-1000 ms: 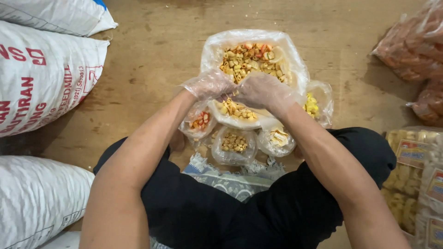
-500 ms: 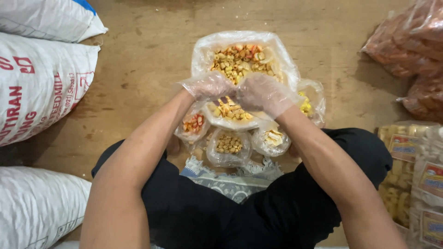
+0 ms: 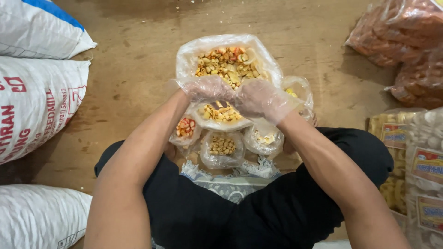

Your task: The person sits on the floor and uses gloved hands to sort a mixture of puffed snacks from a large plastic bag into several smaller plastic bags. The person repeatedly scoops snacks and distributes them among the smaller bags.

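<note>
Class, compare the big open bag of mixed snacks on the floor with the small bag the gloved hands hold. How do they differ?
The big bag is wider and fuller than the small bag. The big bag sits farther away on the wooden floor; the small bag lies between the left hand and right hand. Both are clear plastic, open on top, holding yellowish mixed snacks.

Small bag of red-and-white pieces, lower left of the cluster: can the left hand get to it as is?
Probably yes. The bag of red-and-white pieces sits open just below the left hand, with nothing over it. That hand is on the middle bag, though.
</note>
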